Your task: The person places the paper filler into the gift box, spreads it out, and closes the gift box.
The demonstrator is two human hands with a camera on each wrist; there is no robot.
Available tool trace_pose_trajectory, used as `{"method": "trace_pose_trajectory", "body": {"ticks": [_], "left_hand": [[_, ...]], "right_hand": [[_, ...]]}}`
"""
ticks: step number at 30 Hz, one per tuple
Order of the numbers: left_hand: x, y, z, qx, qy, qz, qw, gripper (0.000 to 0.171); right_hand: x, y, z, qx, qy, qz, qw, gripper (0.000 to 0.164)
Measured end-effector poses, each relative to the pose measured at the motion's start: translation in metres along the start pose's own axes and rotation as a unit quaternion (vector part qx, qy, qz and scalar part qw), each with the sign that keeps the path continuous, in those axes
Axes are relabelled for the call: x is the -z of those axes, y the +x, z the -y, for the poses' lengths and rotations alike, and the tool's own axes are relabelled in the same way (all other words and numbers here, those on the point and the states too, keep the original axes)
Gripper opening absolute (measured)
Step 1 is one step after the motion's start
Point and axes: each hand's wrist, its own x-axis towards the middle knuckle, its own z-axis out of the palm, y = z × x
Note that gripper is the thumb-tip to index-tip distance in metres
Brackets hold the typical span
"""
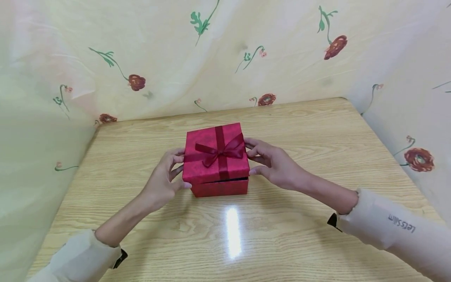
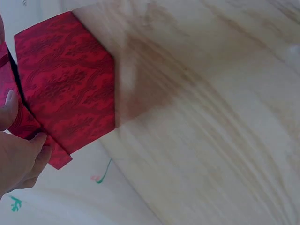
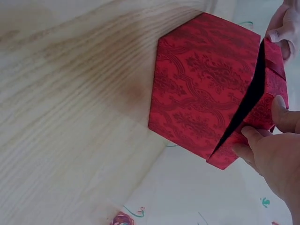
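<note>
A red gift box (image 1: 220, 188) with a dark brocade pattern stands on the table. Its lid (image 1: 197, 171), topped by a dark red ribbon bow (image 1: 220, 152), sits tilted over it. My left hand (image 1: 158, 186) grips the lid's left edge, thumb at the front corner. On the opposite side, my right hand (image 1: 278, 166) holds the lid's right edge between thumb and fingers. In the right wrist view a dark wedge-shaped gap runs between the lid (image 3: 258, 115) and the box wall (image 3: 201, 89), widest toward the front. The left wrist view shows a narrower gap. The box's inside is hidden.
The light wood-grain table (image 1: 141, 137) extends around the box on every side. A pale cloth (image 1: 169, 70) printed with red flowers hangs behind the table and along both sides. A bright light reflection (image 1: 233, 233) lies in front of the box.
</note>
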Motion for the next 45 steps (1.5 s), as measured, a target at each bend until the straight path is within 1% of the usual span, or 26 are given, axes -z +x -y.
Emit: {"method": "trace_pose_trajectory", "body": {"ticks": [4, 8, 12, 16, 19, 24, 30, 36, 45], "left_hand": [[-0.002, -0.001, 0.005, -0.001, 0.014, -0.001, 0.9999, 0.052], [-0.004, -0.001, 0.008, -0.015, 0.014, 0.000, 0.9998, 0.052], [-0.006, 0.000, 0.010, -0.030, 0.009, 0.003, 0.9995, 0.053], [-0.006, 0.000, 0.013, -0.032, 0.012, 0.005, 0.9994, 0.054], [-0.007, 0.000, 0.015, -0.033, 0.020, 0.005, 0.9993, 0.055], [-0.008, 0.000, 0.020, -0.043, 0.033, 0.003, 0.9985, 0.058], [-0.009, 0.000, 0.023, -0.037, 0.041, -0.001, 0.9985, 0.058], [-0.009, 0.000, 0.022, -0.029, 0.043, -0.001, 0.9987, 0.059], [-0.009, -0.002, 0.024, -0.035, 0.042, 0.003, 0.9985, 0.059]], "right_hand": [[-0.003, -0.002, -0.003, 0.001, -0.011, -0.009, 1.000, 0.027], [-0.005, -0.005, -0.005, 0.003, -0.021, -0.016, 1.000, 0.028], [-0.008, -0.008, -0.008, -0.004, -0.037, -0.012, 0.999, 0.027], [-0.010, -0.009, -0.014, -0.015, -0.042, -0.007, 0.999, 0.027], [-0.012, -0.010, -0.017, -0.012, -0.041, -0.010, 0.999, 0.027], [-0.015, -0.011, -0.022, -0.003, -0.046, -0.010, 0.999, 0.027], [-0.018, -0.013, -0.028, 0.000, -0.053, -0.007, 0.999, 0.028], [-0.018, -0.014, -0.029, 0.004, -0.057, -0.007, 0.998, 0.028], [-0.017, -0.015, -0.030, 0.009, -0.054, -0.005, 0.998, 0.027]]}}
